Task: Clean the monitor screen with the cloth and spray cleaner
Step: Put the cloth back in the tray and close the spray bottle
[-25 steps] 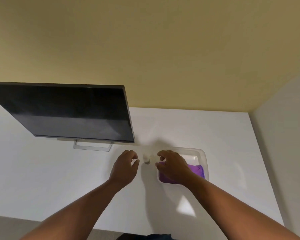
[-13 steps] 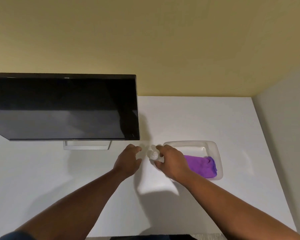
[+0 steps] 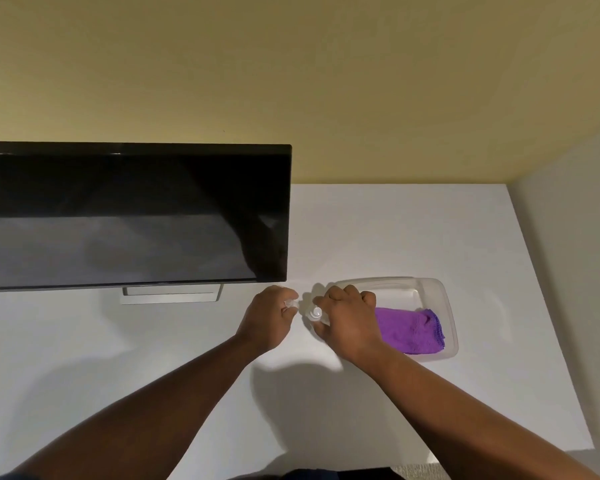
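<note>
A small clear spray bottle (image 3: pixel 315 312) with a white nozzle is standing on the white desk (image 3: pixel 153 358), between the two hands and just left of a clear tray (image 3: pixel 440 299). The right hand (image 3: pixel 349 322) is wrapping it, fingers (image 3: pixel 340 295) curling closed around its body. The left hand (image 3: pixel 269 317) is sitting just beside it, fingers pinching shut on a small clear cap (image 3: pixel 289 303), apart from the nozzle. A folded purple cloth (image 3: pixel 409 329) is lying inside the tray, toward its near side. The black monitor (image 3: pixel 132 216) is standing on its grey stand (image 3: pixel 170 294) to the left, its dark screen showing pale smudgy reflections low down.
</note>
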Available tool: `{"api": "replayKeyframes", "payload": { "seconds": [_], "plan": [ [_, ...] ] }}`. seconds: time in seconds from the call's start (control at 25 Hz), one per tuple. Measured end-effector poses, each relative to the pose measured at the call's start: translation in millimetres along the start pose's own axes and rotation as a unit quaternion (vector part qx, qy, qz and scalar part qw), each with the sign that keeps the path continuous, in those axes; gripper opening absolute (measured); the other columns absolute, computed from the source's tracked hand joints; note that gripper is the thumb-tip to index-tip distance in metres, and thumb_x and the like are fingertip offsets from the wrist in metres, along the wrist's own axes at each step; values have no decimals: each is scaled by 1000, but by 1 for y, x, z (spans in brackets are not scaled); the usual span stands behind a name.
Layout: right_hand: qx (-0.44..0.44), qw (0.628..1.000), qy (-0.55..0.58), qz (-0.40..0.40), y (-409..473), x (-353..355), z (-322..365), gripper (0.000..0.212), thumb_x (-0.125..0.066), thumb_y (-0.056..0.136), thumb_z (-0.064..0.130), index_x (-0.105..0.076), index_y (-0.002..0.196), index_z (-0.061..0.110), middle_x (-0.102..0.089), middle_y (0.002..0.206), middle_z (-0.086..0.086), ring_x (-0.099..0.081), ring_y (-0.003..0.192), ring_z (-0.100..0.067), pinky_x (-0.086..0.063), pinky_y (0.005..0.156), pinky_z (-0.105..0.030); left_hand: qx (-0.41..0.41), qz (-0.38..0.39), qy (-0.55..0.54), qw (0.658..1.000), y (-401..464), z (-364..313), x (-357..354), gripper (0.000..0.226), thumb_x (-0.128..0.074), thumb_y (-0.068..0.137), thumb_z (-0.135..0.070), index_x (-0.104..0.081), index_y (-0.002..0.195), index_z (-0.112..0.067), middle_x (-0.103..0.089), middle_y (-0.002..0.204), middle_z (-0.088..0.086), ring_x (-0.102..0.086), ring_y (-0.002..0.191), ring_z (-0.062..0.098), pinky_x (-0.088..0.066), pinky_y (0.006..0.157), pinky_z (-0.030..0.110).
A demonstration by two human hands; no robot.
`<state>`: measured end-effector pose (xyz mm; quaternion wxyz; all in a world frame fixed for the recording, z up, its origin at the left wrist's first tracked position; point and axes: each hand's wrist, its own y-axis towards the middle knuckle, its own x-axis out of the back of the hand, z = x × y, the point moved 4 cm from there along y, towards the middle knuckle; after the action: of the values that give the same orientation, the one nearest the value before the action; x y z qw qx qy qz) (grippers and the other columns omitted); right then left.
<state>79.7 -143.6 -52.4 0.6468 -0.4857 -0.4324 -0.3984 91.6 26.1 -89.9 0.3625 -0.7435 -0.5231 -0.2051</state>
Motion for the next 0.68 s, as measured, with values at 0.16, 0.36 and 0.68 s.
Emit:
{"api": "replayKeyframes", "payload": {
  "seconds": [0.16, 0.36, 0.68],
  "plan": [
    [-20, 999, 49, -10, -12, 19, -5, 41, -50, 87, 61, -68, 115, 36, -62, 108, 11, -54, 104, -21, -31, 82, -38, -24, -44, -53, 997, -19, -30, 21, 28, -65, 100, -18, -70, 127, -11, -72, 124, 4, -65, 111, 17, -32, 89, 0],
    [-21, 969, 245, -11, -36, 59, -12, 31, -51, 79, 62, -54, 93, 35, -64, 85, 15, -60, 84, -12, -43, 87, -42, -3, -97, -170, 981, -49, -75, 57, 25, -64, 101, -33, -64, 125, -29, -69, 109, -17, -63, 92, -7, -43, 77, -2],
    [52, 912, 407, 3, -75, 132, -30, 33, -64, 80, 49, -50, 90, 21, -69, 84, -2, -64, 81, -28, -53, 77, -50, -9, -182, -361, 915, -81, -163, 97, 8, -70, 96, -20, -70, 103, -15, -75, 86, -3, -71, 84, 14, -57, 73, 21]
  ]
}}
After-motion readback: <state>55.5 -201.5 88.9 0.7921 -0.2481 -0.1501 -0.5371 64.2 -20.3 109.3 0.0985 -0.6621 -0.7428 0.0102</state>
